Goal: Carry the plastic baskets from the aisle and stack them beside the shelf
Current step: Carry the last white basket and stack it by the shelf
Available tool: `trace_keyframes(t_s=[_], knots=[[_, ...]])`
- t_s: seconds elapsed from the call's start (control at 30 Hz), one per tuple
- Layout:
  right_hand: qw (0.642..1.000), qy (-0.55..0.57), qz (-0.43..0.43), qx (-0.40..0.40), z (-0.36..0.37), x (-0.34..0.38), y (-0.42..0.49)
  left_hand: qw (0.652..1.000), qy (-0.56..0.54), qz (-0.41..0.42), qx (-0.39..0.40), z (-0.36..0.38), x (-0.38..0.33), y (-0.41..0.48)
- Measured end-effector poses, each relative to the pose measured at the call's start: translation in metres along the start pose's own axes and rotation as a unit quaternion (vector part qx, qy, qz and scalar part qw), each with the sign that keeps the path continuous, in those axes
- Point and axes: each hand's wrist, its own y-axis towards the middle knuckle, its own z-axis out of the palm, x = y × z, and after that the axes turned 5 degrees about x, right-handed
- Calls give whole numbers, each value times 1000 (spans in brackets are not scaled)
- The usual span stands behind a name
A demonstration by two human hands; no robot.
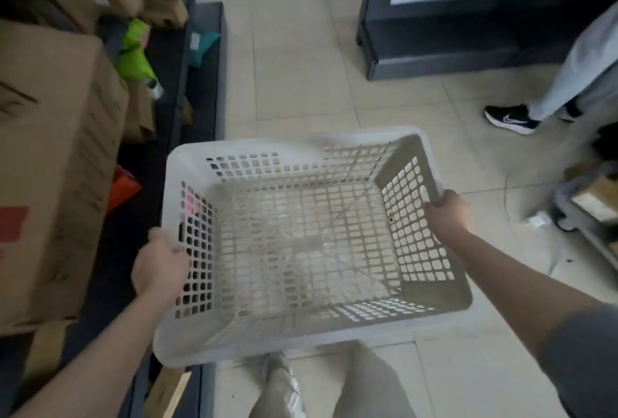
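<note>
Basket: a pale grey plastic basket [311, 243] with perforated walls and floor is held open side up, above the tiled floor [301, 66] of an aisle, with nothing inside it.
Left hand: the left hand [160, 265] is clamped on the basket's left rim, thumb on top, fingers curled under the edge.
Right hand: the right hand [449, 212] is closed around the rim at the far right side, forearm stretched out from a grey sleeve [582, 360].
Left side: a dark shelf [200, 60] runs along the aisle, just beside the basket's left wall, its low base jutting onto the tiles.
On the shelf: a large cardboard box [57, 163] with a red patch, smaller cartons behind it, a bright green package [135, 49], a teal parcel [200, 46] and an orange bag [122, 188].
Ahead right: a second dark shelving unit [451, 16] stands across the aisle, well apart from the basket.
Bystander: another person's pale trouser leg [582, 73] and black shoe [510, 119] occupy the floor at right, near the basket's far corner.
Far right: low clutter, partly cut off by the frame edge and too blurred to identify.
Below: the carrier's own grey trousers [361, 384] and one shoe show beneath the near rim.
</note>
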Motion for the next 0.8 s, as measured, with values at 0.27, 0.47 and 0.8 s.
trace_keyframes(t_s=[0.27, 0.47, 0.8], knots=[[993, 21, -118, 22, -148, 53, -28, 991, -71, -58, -95, -102, -37, -125], [977, 30, -210, 27, -231, 61, -67, 969, -126, -128, -171, -153, -44, -244], [942, 47, -331, 34, -304, 29, -193, 919, -168, -172, -314, -204, 17, -460]])
